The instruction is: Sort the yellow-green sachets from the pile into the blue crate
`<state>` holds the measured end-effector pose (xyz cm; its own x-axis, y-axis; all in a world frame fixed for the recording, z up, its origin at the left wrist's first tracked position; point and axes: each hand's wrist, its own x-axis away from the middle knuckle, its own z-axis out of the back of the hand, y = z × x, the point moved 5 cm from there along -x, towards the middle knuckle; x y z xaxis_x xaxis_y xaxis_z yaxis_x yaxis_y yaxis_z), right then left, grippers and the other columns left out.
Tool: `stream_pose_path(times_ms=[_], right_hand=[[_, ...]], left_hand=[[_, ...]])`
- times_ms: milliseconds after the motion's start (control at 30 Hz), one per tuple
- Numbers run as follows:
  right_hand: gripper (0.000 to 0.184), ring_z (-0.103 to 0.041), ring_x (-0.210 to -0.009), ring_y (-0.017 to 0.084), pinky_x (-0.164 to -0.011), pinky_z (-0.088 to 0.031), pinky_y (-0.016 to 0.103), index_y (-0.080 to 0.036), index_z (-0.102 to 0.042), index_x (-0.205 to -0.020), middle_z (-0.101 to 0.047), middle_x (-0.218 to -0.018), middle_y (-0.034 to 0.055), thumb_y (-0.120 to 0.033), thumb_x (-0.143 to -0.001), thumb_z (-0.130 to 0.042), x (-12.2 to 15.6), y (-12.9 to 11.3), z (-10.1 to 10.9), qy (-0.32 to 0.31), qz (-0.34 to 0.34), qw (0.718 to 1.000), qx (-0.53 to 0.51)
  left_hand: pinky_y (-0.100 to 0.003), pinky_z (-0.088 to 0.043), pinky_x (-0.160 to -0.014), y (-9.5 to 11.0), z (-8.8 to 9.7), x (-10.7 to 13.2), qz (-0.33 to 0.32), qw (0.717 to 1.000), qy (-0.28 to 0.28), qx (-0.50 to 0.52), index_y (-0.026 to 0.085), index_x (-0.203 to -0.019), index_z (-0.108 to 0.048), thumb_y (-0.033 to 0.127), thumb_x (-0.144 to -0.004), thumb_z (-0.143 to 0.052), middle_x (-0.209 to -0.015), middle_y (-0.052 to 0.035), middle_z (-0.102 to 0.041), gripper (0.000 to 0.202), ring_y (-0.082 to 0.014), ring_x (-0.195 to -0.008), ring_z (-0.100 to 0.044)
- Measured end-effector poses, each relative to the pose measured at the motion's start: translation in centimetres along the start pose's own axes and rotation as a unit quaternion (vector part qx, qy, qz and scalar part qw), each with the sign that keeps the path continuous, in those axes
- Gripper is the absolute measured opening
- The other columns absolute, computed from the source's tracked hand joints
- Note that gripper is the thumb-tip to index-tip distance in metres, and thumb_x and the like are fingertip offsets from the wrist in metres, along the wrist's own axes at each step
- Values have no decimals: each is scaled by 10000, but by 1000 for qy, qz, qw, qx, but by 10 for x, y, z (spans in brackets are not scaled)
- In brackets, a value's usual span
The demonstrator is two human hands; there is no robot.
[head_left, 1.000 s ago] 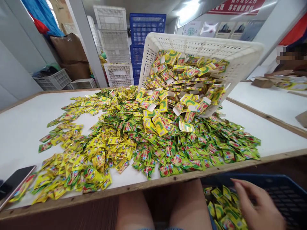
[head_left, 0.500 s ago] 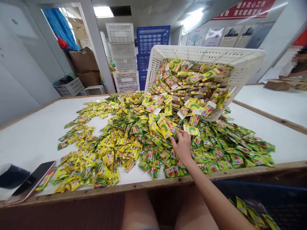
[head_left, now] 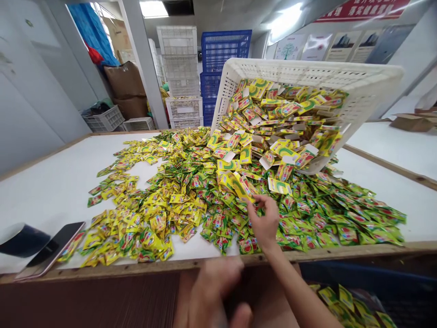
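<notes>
My right hand (head_left: 265, 223) reaches over the pile and pinches the near end of a small yellow carton (head_left: 240, 186) between thumb and fingers. Other flat yellow cartons, some with white flaps out, spill from a tilted white plastic basket (head_left: 367, 75). Below my right hand lie green sachets (head_left: 317, 225) with red print. Yellow sachets (head_left: 153, 223) are heaped to the left. Low at the table's front edge is my left hand (head_left: 213, 289), smeared by motion; its fingers cannot be made out clearly.
A phone (head_left: 54, 250) and a dark cup (head_left: 25, 240) sit at the table's left front corner. Under the edge at right, a blue crate (head_left: 375, 278) holds yellow cartons. White crates (head_left: 179, 82) and blue crates (head_left: 225, 52) are stacked behind the table.
My left hand has come into view at the bottom. My right hand has drawn slightly nearer, its fingers now at the carton's end, and the carton has tipped. The camera view has shifted a little.
</notes>
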<state>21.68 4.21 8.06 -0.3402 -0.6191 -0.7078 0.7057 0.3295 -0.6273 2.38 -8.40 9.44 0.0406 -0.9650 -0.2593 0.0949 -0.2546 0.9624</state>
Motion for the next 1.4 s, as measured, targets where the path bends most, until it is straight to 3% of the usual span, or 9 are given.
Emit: stream_pose_path(times_ms=[100, 200, 333, 467, 633, 800, 1033, 1133, 1400], right_hand=[[196, -516, -834, 208, -739, -418, 360, -216, -521, -974, -564, -890, 71, -195, -782, -550, 44, -50, 3, -72, 66, 990, -107], [252, -531, -867, 198, -760, -422, 353, -249, -514, -1022, -590, -917, 56, -144, -793, -531, 89, -95, -10, -247, 170, 938, -175], [237, -507, -911, 217, -778, -405, 373, -227, -543, -1037, -580, -982, 70, -241, -801, -559, 105, -93, -40, -385, 168, 899, -124], [194, -463, -921, 262, -752, -382, 395, -203, -598, -955, -546, -987, 110, -283, -779, -586, 88, -48, -68, -345, 62, 935, 59], [177, -445, -924, 274, -765, -350, 381, -181, -598, -866, -542, -981, 112, -246, -708, -646, 93, -36, -86, -357, 40, 921, 151], [135, -488, -834, 203, -745, -341, 315, -198, -538, -821, -584, -844, 33, -95, -735, -545, 98, -39, -81, -376, 10, 926, 0], [155, -482, -823, 181, -716, -366, 280, -191, -521, -796, -544, -828, 23, -66, -705, -534, 84, -44, -63, -319, -61, 936, -136], [213, -467, -850, 185, -735, -369, 290, -191, -529, -785, -533, -843, 29, -8, -686, -486, 83, -62, -57, -324, -26, 932, -162], [143, -468, -1007, 206, -881, -357, 358, -215, -629, -822, -525, -1029, 54, -118, -726, -586, 86, -57, -46, -333, -61, 914, -224]], left_hand=[[-407, -443, -895, -24, -2, -39, 29, 998, 45, 33, 272, -1319, -345, 435, -775, -517, -1210, -83, -543, 594, -273, -1148, -480], [-356, -458, -856, -56, 13, -57, 130, 967, 111, 190, 207, -1242, -440, 436, -735, -577, -1091, -92, -624, 573, -240, -993, -592], [-302, -498, -726, -90, 59, -60, 206, 939, 176, 214, 178, -1104, -543, 341, -627, -694, -914, -42, -674, 526, -192, -796, -647], [-267, -497, -617, -112, 92, -66, 276, 946, 134, 106, 127, -992, -592, 318, -562, -733, -856, -56, -662, 491, -179, -751, -624], [-221, -416, -485, -125, 79, -83, 311, 949, -2, 45, 98, -781, -613, 351, -552, -727, -550, 1, -572, 359, -126, -529, -530], [-212, -382, -459, -127, 68, -88, 315, 946, -49, 50, 105, -741, -606, 397, -544, -732, -541, 5, -548, 375, -124, -520, -511], [-257, -479, -672, -98, 83, -63, 245, 968, 60, -18, 145, -1001, -603, 428, -565, -725, -1059, -110, -631, 534, -240, -936, -581], [-267, -467, -719, -88, 61, -44, 267, 962, -42, 31, 133, -956, -626, 393, -576, -737, -938, -93, -675, 474, -218, -839, -613], [-259, -464, -623, -98, 39, -34, 290, 939, -68, 173, 115, -936, -637, 364, -610, -730, -830, -90, -678, 420, -150, -631, -596]])
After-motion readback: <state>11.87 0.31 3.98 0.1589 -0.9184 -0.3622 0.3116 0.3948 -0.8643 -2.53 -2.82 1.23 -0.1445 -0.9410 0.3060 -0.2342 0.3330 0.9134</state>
